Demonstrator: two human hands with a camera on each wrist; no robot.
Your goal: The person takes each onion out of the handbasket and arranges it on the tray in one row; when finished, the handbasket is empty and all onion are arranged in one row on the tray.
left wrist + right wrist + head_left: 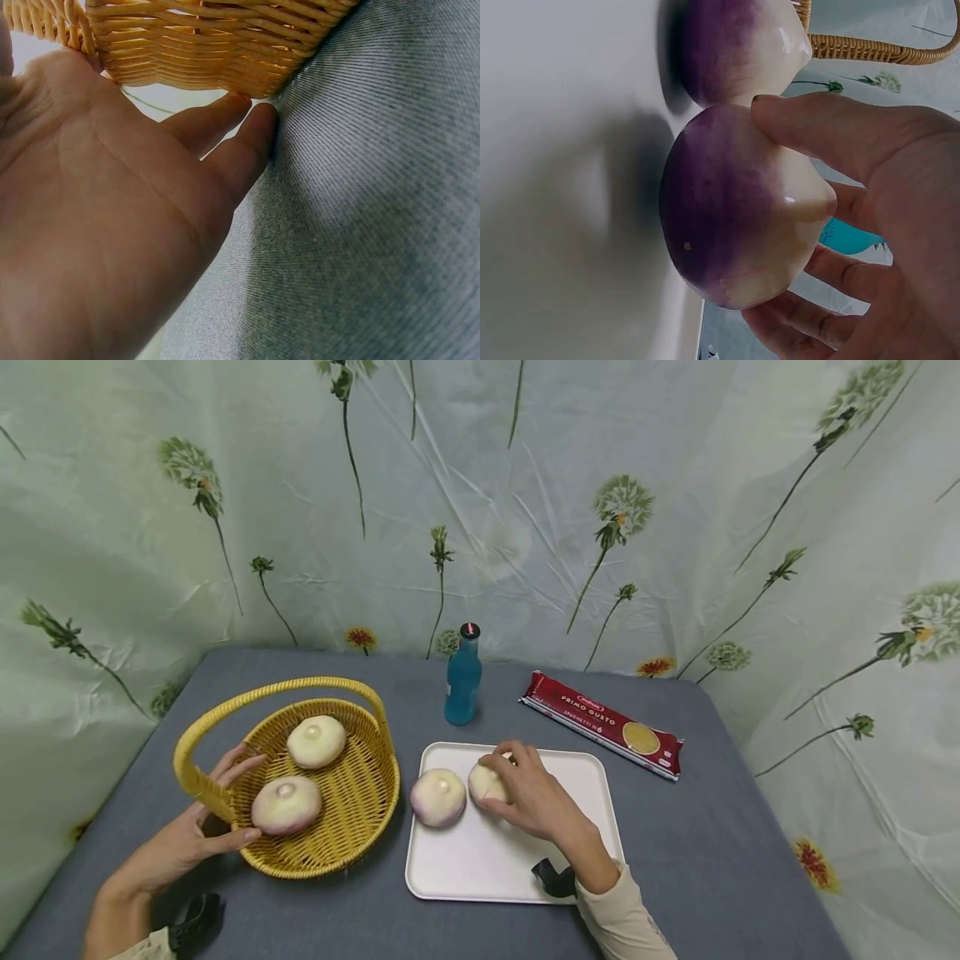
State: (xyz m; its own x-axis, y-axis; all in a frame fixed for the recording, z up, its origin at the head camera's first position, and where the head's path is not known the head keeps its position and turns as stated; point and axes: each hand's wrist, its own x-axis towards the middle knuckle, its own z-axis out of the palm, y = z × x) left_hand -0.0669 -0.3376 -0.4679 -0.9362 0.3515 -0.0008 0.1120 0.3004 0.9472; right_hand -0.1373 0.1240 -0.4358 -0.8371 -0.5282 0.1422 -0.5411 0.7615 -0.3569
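Note:
A yellow wicker basket (352,827) with an arched handle stands on the left, holding two white-and-purple turnips, one turnip (317,742) behind the other turnip (287,806). My left hand (183,843) grips the basket's left side by the foot of the handle, thumb at the front; the left wrist view has fingertips against the weave. Over the white tray (517,868), my right hand (536,797) holds a turnip (735,210) between thumb and fingers. Right beside it, on the tray's left part, sits another turnip (438,797). Whether the held turnip touches the tray I cannot tell.
Behind the tray stands a blue bottle (463,681) with a dark cap. A red spaghetti packet (600,722) lies at an angle to the back right. Grey cloth (720,860) covers the table, and a flower-printed curtain (480,485) hangs behind it.

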